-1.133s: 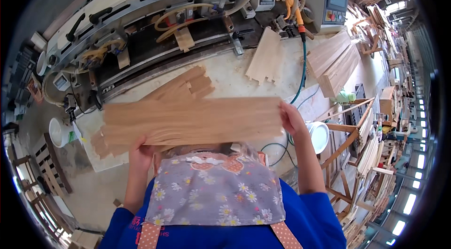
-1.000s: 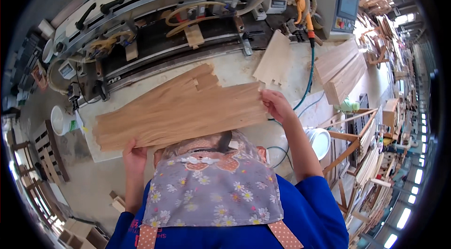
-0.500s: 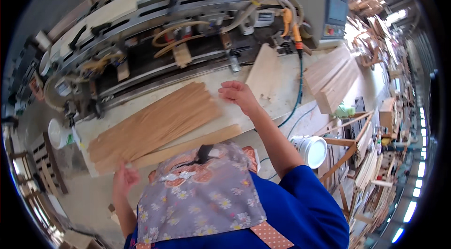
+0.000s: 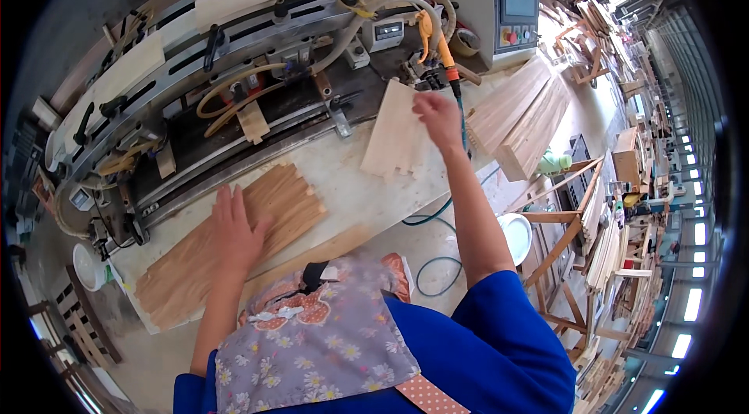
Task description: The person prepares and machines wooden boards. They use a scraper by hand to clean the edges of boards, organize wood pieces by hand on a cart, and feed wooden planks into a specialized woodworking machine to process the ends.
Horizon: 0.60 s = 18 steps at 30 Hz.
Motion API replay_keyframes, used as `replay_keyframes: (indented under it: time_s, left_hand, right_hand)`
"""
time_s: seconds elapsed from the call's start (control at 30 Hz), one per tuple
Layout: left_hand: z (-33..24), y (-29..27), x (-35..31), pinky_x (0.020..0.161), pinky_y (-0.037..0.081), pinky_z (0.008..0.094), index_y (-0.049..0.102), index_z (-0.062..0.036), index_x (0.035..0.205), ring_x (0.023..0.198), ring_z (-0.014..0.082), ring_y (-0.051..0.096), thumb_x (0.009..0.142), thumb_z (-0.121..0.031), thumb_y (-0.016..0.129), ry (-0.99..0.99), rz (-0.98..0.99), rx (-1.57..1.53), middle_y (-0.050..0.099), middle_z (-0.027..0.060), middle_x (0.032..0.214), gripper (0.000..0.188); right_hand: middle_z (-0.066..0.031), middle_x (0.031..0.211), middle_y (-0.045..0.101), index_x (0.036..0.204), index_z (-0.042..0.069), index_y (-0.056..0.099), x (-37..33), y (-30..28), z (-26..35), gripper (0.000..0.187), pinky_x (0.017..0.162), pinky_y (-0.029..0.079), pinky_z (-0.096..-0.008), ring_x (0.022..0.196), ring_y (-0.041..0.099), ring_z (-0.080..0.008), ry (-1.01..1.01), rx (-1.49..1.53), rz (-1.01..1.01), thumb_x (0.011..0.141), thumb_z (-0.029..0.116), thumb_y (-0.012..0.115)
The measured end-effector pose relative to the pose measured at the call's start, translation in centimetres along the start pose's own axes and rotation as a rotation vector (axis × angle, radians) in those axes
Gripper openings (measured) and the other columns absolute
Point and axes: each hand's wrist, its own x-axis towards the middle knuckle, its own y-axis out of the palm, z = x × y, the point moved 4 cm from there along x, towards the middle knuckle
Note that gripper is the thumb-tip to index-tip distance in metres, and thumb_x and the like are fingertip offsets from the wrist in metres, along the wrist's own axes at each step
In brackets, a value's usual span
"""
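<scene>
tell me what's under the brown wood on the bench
The pale worktop shows beyond the upper and right edges of the brown wood and seems to carry it. The area directly beneath is covered; anything tucked there can't be seen.

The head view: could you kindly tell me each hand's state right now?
Left hand: open, fingers spread over the brown boards.
Right hand: fingers curled by the pale board; whether its grip holds anything cannot be told.

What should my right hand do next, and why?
Perhaps reach for the orange air gun: your right hand looks empty and is near it, while your left hand is over the brown wood.
</scene>
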Motion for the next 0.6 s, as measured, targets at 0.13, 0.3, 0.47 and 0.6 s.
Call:
replay_keyframes:
  time_s: [0.13,0.3,0.47,0.6]
  left_hand:
    - [-1.1,1.6,0.1,0.112,0.026,0.0488,0.040,-0.0022,0.142,0.130,0.0373,0.040,0.087,-0.041,0.062,0.089,-0.089,0.108,0.045,0.0217,0.139,0.071]
    - [-1.7,1.5,0.7,0.107,0.029,0.0488,0.044,-0.0021,0.137,0.124,0.0362,0.044,0.085,-0.040,0.062,0.100,-0.100,0.069,0.050,0.0200,0.133,0.067]
    - [-1.6,1.0,0.8,0.106,0.030,0.0485,0.047,-0.0030,0.133,0.121,0.0361,0.045,0.083,-0.040,0.065,0.048,-0.101,0.066,0.051,0.0187,0.131,0.065]
    - [-1.4,1.2,1.1,0.106,0.029,0.0484,0.047,-0.0049,0.133,0.123,0.0352,0.044,0.081,-0.042,0.065,0.034,-0.085,0.049,0.050,0.0177,0.133,0.066]
  right_hand:
    - [-0.0084,0.088,0.073,0.099,0.003,0.070,3.9,-7.8,1.4,0.018,0.074,0.051,-0.0278,0.080,0.067,-0.0122,-0.210,-0.021,-0.443,0.092,0.016,0.062]
    - [-0.0135,0.109,0.070,0.116,0.006,0.066,11.9,-12.2,-5.0,0.033,0.090,0.050,-0.0399,0.105,0.066,-0.0287,-0.072,-0.620,-0.295,0.088,0.024,0.062]
    - [-0.0165,0.150,0.039,0.144,0.005,0.038,18.9,-10.1,-13.6,0.058,0.118,0.025,-0.0421,0.138,0.035,-0.0327,-0.048,-0.999,0.062,0.088,0.014,0.050]
    - [-0.0177,0.117,0.061,0.133,0.016,0.047,20.2,-10.4,-16.0,0.038,0.090,0.047,-0.0521,0.110,0.058,-0.0415,-0.176,-1.065,0.026,0.096,0.022,0.048]
